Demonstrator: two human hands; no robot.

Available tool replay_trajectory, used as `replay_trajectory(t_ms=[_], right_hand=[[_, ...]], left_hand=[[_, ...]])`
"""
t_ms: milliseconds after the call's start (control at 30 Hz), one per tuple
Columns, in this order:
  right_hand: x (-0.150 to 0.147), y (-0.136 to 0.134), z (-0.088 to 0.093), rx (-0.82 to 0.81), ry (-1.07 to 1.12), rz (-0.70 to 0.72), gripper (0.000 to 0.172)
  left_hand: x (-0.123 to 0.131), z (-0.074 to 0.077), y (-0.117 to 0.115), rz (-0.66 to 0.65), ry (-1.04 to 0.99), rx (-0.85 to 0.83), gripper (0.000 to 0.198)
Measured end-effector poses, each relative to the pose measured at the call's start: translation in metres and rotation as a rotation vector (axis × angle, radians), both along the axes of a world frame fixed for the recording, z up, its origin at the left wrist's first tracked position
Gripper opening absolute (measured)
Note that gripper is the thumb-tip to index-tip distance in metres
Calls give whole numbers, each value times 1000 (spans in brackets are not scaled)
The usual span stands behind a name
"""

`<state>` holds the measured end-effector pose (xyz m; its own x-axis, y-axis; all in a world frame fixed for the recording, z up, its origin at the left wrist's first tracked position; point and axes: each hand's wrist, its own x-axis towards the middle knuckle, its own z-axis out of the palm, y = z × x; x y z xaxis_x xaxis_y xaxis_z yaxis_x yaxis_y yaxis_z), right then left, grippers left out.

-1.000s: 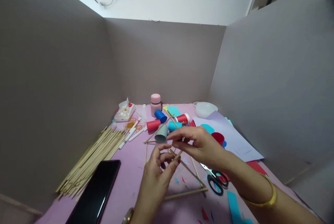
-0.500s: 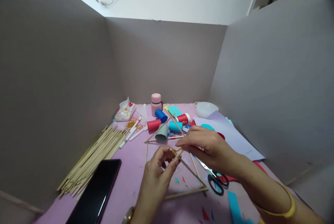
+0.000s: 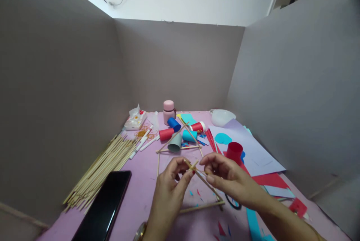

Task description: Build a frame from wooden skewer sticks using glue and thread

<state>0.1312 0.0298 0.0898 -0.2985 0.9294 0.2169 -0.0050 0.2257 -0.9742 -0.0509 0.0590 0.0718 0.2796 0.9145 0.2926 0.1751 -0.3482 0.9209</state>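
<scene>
My left hand [image 3: 170, 186] pinches two thin wooden sticks [image 3: 194, 166] where their ends cross, thumb and index finger closed on the joint. From that crossing a thin rubber band [image 3: 200, 171] stretches to the fingertips of my right hand [image 3: 232, 177], whose thumb and fingers are closed round its end. The held sticks belong to a stick frame [image 3: 202, 207], with one corner resting on the table near my right wrist. Farther back, more joined sticks [image 3: 158, 164] form the frame's other side. Scissors [image 3: 234, 204] lie mostly hidden beneath my right hand.
A bundle of loose sticks [image 3: 104, 171] and a black phone [image 3: 105, 203] lie left. Behind are paper tubes [image 3: 174, 142], markers [image 3: 149, 143], rubber bands [image 3: 143, 133], a pink flask [image 3: 168, 111] and a bowl [image 3: 222, 117]. Coloured paper [image 3: 260, 156] and a red tube [image 3: 234, 151] lie right.
My right hand has moved right and toward me, away from the joint, drawing the rubber band out. The red tube and red paper now show. My left hand stays in place.
</scene>
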Motion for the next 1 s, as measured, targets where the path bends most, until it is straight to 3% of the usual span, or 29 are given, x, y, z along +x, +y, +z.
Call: replay_trajectory(t_ms=[100, 167, 300, 400, 533, 600, 700, 833, 1000], right_hand=[[-3, -1, 5, 1, -194, -33, 6], [-3, -2, 10, 60, -258, -11, 10], [-2, -3, 12, 111, -61, 108, 14], [-3, -3, 6, 91, 92, 91, 15], [-10, -4, -5, -106, 250, 135, 19], [-14, -4, -10, -204, 277, 164, 21], [-22, -4, -14, -217, 182, 126, 19], [-31, -4, -13, -55, 30, 31, 13], [-37, -4, -7, 412, -40, -100, 13]], left_hand=[[0, 0, 0, 3, 9, 9, 6], [0, 0, 0, 10, 11, 18, 7], [0, 0, -2, 10, 1, 23, 7], [0, 1, -3, 19, -1, 19, 8], [1, 0, -3, 21, -12, 18, 8], [1, -1, -3, 13, -18, 5, 7], [1, 0, -3, 12, -32, -2, 6], [1, 3, -5, -5, -55, -14, 5], [0, 5, -6, -8, -62, -12, 5]])
